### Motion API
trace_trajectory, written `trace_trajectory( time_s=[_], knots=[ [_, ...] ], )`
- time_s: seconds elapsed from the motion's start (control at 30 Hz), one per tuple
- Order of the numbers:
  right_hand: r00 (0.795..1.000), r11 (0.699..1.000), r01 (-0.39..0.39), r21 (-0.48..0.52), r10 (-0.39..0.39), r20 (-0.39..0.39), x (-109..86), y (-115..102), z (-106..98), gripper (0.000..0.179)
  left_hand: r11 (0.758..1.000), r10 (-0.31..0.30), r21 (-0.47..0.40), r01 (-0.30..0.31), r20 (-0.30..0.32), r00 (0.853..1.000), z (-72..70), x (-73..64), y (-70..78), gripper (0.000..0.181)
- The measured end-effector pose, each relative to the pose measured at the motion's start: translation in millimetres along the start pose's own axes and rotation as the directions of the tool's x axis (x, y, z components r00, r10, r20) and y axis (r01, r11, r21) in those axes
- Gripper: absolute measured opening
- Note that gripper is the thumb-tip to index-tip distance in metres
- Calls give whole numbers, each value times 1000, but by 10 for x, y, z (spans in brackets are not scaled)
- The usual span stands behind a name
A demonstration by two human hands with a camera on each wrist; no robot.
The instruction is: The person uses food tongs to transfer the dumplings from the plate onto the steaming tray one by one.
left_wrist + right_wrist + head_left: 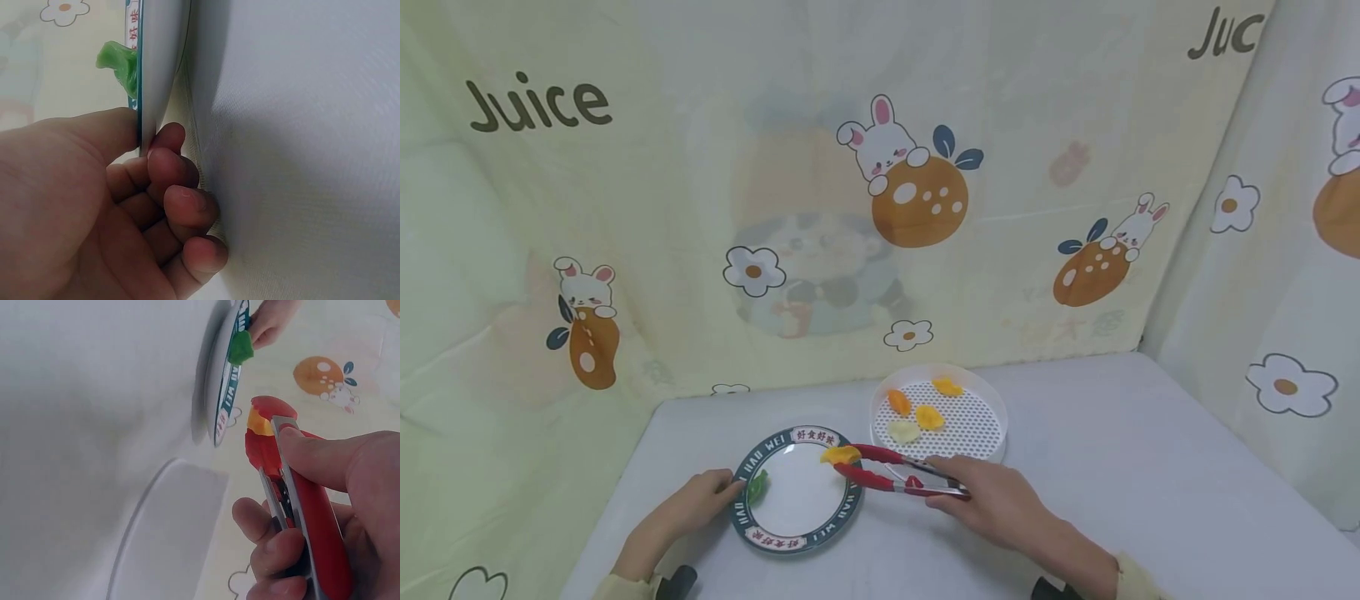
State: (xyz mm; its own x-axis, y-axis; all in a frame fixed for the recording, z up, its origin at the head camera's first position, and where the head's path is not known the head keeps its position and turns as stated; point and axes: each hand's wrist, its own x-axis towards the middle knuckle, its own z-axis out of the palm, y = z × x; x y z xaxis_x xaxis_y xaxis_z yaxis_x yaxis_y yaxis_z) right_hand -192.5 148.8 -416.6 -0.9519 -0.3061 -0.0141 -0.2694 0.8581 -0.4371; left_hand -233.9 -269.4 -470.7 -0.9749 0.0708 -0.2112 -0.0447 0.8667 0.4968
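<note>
My left hand (703,500) pinches the left rim of a white plate (805,492) with a dark green lettered border, thumb on top and fingers beneath, as the left wrist view shows. Just inside that rim lies a small green piece (122,65). My right hand (992,504) grips red-and-silver tongs (312,512). Between the red tips of the tongs is a yellow-orange piece (840,455), held over the plate's right part in the head view.
Behind and right of the plate stands a round white tray (992,417) with a perforated base. On it lie an orange piece (898,402), a pale piece (904,431) and yellow pieces (929,417). A printed curtain (1000,283) hangs along the table's back edge.
</note>
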Motion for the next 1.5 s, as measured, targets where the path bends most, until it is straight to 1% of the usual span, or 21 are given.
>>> trace_trajectory(
  time_s=[0.13, 0.23, 0.33, 0.6, 0.77, 0.87, 1.07, 1.27, 1.37, 1.5],
  knots=[
    [999, 1000, -31, -2, 30, -26, -20, 56, -75, 54, 1000, -5, -3, 5, 6, 1000, -1, 6, -7, 31],
    [998, 999, -37, -15, 36, -50, -39, 115, -155, 55, 1000, -7, -5, 7, 10, 1000, -4, 5, -13, 31],
    [997, 999, -45, -30, 43, -58, -50, 190, -263, 57, 1000, -7, -6, 7, 11, 1000, -9, 2, -20, 31],
    [1000, 996, -24, -84, 23, -16, -15, 470, -600, 66, 1000, 3, -10, -3, 11, 1000, -23, 3, -23, 30],
    [1000, 991, 1, -134, 2, 21, 41, 627, -763, 62, 1000, 6, -10, -6, 5, 1000, -21, 11, -25, 31],
    [999, 989, 0, -148, 7, 53, 82, 678, -798, 60, 1000, 1, -14, -1, 6, 1000, -17, 14, -29, 31],
    [993, 991, -14, -130, 28, 111, 140, 715, -792, 54, 1000, 3, -23, -3, 16, 1000, -25, 4, -9, 29],
    [991, 992, 8, -130, 9, 132, 179, 725, -822, 53, 1000, 9, -25, -9, 9, 1000, -26, -3, 4, 29],
    [990, 991, -8, -130, 26, 136, 181, 730, -826, 57, 1000, 8, -21, -7, 7, 1000, -17, 3, -4, 29],
    [988, 991, -44, -125, 62, 141, 171, 728, -827, 68, 1000, -2, -18, 2, 7, 1000, -9, 9, -15, 29]
  ],
)
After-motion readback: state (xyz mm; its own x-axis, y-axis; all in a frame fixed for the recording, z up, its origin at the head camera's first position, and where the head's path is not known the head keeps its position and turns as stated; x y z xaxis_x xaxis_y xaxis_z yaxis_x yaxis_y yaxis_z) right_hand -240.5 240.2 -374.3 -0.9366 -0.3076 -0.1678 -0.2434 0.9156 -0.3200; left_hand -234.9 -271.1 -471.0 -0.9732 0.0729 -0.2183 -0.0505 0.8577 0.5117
